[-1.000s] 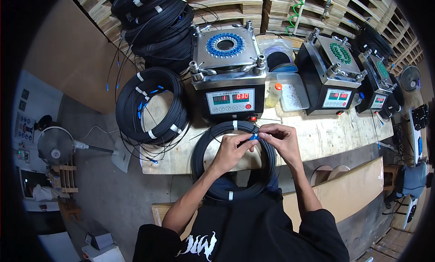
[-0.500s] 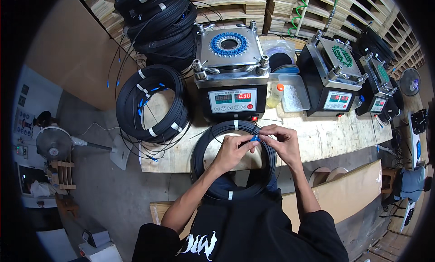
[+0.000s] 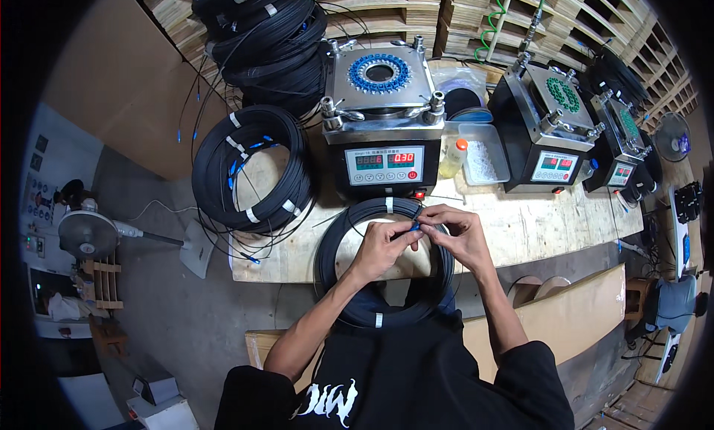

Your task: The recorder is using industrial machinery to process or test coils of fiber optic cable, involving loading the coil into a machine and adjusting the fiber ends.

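My left hand (image 3: 383, 248) and my right hand (image 3: 457, 238) meet over the far right part of a black cable coil (image 3: 325, 260). Between their fingertips is a small blue fiber connector (image 3: 416, 227), mostly covered by the fingers. Both hands are closed in a pinch on it. White tape bands wrap the coil, which overhangs the near table edge against my body. Just behind the hands stands a polishing machine (image 3: 383, 166) with a lit red display. A ring of blue connectors (image 3: 379, 73) sits on its metal top plate.
Another cable coil (image 3: 212, 181) with blue connectors lies left on the wooden table (image 3: 513, 229), below a tall stack of coils (image 3: 268, 73). Rightward are a yellowish bottle (image 3: 451, 162), a clear tub (image 3: 483, 158) and further machines (image 3: 550, 136). A person (image 3: 673, 300) sits far right.
My right fingers have drawn in closer to the left ones around the connector, so less of its blue shows. The camera view has shifted slightly.
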### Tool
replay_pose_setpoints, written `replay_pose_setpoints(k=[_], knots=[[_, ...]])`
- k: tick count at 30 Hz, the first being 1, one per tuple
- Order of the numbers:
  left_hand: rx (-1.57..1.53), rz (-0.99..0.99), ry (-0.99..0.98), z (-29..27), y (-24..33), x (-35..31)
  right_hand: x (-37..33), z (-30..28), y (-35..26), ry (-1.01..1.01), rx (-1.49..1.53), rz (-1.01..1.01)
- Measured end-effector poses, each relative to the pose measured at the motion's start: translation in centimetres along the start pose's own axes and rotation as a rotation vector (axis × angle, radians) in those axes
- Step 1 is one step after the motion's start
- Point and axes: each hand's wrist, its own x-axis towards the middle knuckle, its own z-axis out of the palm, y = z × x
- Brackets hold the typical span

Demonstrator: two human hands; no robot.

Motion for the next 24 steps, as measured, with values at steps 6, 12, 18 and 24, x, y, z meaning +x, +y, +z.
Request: replay_pose_setpoints(k=[6, 12, 18, 24], knots=[[-0.05, 0.113, 0.053, -0.5, 1.7, -0.9, 0.3, 0.1, 0.8, -0.105, 0.113, 0.183], [0.097, 0.198, -0.22, -1.1, 0.2, -3.7, -0.8, 4.2, 5.7, -0.228, 0.23, 0.44], [0.532, 0.275, 0.07, -6.4, 0.6, -7.9, -1.6, -0.5, 4.1, -0.002, 0.277, 0.584], [0.891, 0.031, 0.198, -12.7, -1.6, -11.1, -1.6, -6.7, 6.6, 0.251, -0.415, 0.313]])
